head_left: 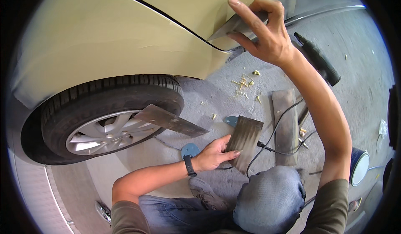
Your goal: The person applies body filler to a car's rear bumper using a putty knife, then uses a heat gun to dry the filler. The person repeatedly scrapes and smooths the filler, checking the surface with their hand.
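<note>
My right hand presses a thin metal spreader blade flat against the pale yellow-green car body panel, near the dark seam between two panels. My left hand holds a grey metal board low over the concrete floor, fingers wrapped round its left edge. A second flat metal blade sticks out just above my left hand, in front of the car tyre; what holds it is not visible.
A silver alloy wheel sits inside the tyre. On the floor lie another metal plate, a black cable, a black-handled tool, yellow filler scraps, blue pieces and a tin. My knee in jeans is below.
</note>
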Tool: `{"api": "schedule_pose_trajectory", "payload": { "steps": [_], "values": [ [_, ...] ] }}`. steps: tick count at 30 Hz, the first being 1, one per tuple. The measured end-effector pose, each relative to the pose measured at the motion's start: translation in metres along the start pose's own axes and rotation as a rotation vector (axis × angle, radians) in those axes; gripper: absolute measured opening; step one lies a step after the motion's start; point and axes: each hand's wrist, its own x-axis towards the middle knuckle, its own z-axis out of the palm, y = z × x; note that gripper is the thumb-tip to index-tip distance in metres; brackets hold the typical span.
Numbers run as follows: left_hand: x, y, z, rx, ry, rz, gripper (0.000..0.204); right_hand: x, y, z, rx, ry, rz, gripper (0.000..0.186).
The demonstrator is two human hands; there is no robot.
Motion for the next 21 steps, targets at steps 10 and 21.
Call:
{"api": "schedule_pose_trajectory", "payload": {
  "steps": [10,21],
  "values": [
    [-0.002,0.005,0.003,0.053,0.018,-0.012,0.055,-0.017,0.012,-0.014,-0.140,-0.215,-0.098,0.074],
    [-0.004,0.018,0.004,0.091,0.119,-0.011,0.049,-0.087,-0.036,-0.070,-0.039,-0.135,0.470,0.065]
  ]
}}
